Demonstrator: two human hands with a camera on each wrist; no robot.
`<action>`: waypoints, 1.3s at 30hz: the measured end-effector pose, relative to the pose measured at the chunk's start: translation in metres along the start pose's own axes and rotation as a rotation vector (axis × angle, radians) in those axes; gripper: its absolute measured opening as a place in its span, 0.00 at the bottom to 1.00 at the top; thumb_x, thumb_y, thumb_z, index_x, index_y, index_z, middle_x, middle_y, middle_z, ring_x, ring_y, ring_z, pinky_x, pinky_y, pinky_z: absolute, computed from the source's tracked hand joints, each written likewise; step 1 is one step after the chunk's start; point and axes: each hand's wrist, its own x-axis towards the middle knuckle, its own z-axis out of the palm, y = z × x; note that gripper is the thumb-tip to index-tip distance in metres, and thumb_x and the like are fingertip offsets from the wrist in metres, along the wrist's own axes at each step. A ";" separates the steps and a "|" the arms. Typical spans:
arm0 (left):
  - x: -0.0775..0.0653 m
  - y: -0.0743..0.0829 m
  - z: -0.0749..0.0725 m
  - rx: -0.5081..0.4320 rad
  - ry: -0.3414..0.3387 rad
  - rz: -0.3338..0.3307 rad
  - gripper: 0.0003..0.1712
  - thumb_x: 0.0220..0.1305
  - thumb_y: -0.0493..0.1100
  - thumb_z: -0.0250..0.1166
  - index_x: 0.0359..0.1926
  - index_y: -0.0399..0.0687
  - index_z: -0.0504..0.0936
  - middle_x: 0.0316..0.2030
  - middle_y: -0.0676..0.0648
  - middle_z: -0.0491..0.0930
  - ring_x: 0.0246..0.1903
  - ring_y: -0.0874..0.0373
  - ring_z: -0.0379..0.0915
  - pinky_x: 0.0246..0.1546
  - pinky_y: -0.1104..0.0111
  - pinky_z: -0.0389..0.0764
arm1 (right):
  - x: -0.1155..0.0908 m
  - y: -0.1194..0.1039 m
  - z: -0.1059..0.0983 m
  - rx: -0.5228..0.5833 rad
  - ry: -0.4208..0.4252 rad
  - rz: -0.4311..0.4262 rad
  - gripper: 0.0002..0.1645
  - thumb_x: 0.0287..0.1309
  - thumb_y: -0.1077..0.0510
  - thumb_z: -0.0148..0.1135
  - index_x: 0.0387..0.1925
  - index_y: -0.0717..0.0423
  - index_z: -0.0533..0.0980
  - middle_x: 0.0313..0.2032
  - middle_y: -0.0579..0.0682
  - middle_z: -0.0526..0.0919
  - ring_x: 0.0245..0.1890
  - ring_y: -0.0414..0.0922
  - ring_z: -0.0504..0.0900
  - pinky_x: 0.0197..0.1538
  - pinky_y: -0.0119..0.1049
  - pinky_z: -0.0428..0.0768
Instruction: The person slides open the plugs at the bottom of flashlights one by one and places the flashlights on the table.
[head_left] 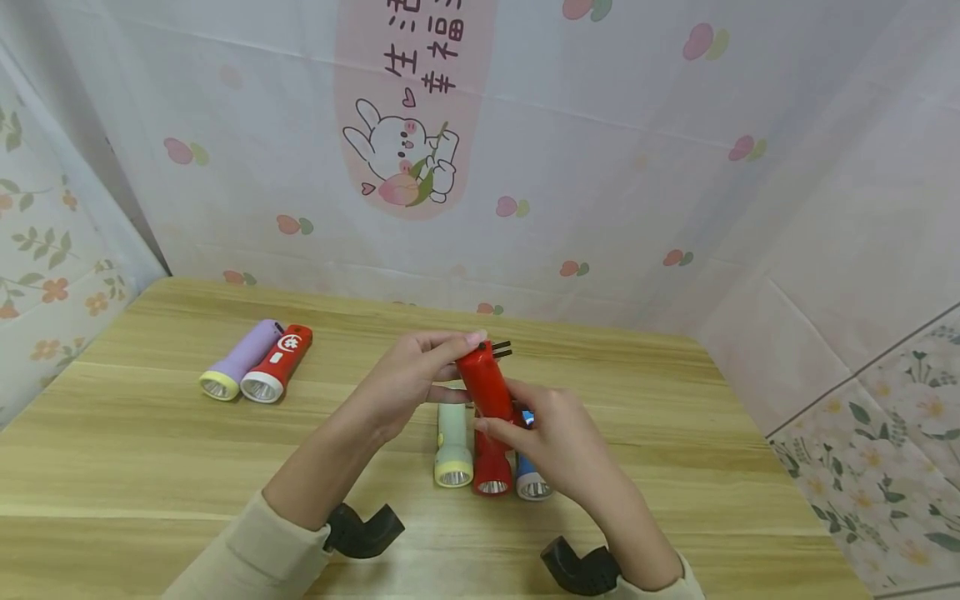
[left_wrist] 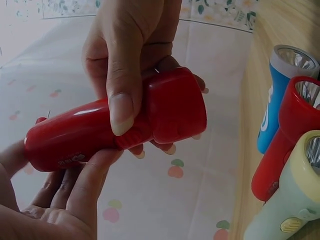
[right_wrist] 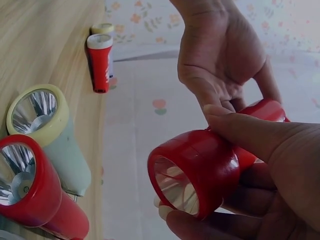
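A red flashlight (head_left: 486,385) is held above the table between both hands, its head facing down and towards me. Two dark metal prongs (head_left: 502,348) stick out of its tail. My left hand (head_left: 420,371) grips the tail end, thumb on top by the prongs. My right hand (head_left: 551,433) grips it around the neck, with the thumb (left_wrist: 122,102) lying across the body just behind the head. Below stand out a pale green flashlight (head_left: 453,446), another red flashlight (head_left: 492,471) and a blue flashlight (head_left: 532,479), lying side by side, partly hidden by my hands.
At the left of the wooden table (head_left: 150,467) lie a purple flashlight (head_left: 251,348) with a yellow rim and a red flashlight (head_left: 283,360) with a white rim. A printed curtain (head_left: 600,167) hangs behind the table. Black mounts (head_left: 363,532) sit at both wrists.
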 end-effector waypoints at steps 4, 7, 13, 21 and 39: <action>0.001 0.000 -0.001 -0.004 -0.010 0.019 0.23 0.72 0.48 0.62 0.62 0.43 0.79 0.61 0.41 0.80 0.57 0.45 0.81 0.52 0.51 0.85 | 0.001 0.000 -0.001 0.009 0.020 0.008 0.25 0.56 0.50 0.76 0.55 0.49 0.82 0.40 0.47 0.90 0.34 0.40 0.87 0.35 0.32 0.88; 0.001 0.001 0.000 0.011 -0.019 0.026 0.25 0.68 0.45 0.66 0.64 0.45 0.78 0.60 0.42 0.81 0.56 0.47 0.81 0.52 0.53 0.86 | 0.001 0.000 -0.001 0.015 0.029 -0.003 0.23 0.56 0.50 0.75 0.53 0.48 0.83 0.40 0.45 0.90 0.35 0.38 0.87 0.36 0.29 0.87; 0.001 0.000 0.001 0.033 -0.006 0.025 0.31 0.63 0.41 0.70 0.66 0.47 0.75 0.60 0.41 0.81 0.51 0.50 0.84 0.52 0.59 0.87 | 0.002 0.002 -0.001 0.022 0.044 -0.012 0.24 0.56 0.50 0.75 0.54 0.48 0.82 0.39 0.43 0.90 0.36 0.39 0.86 0.36 0.27 0.85; 0.001 -0.003 0.003 0.055 0.073 0.019 0.28 0.63 0.44 0.71 0.64 0.48 0.78 0.59 0.43 0.81 0.55 0.47 0.82 0.49 0.56 0.87 | 0.003 0.002 0.004 0.027 0.045 0.021 0.22 0.56 0.47 0.75 0.51 0.47 0.83 0.43 0.44 0.90 0.37 0.42 0.89 0.38 0.35 0.88; -0.003 0.002 -0.014 0.157 0.140 -0.001 0.28 0.64 0.47 0.71 0.62 0.44 0.78 0.56 0.41 0.83 0.52 0.47 0.84 0.48 0.57 0.88 | 0.001 -0.012 0.020 0.142 0.065 0.008 0.21 0.58 0.40 0.72 0.47 0.48 0.84 0.36 0.44 0.90 0.28 0.34 0.86 0.32 0.28 0.85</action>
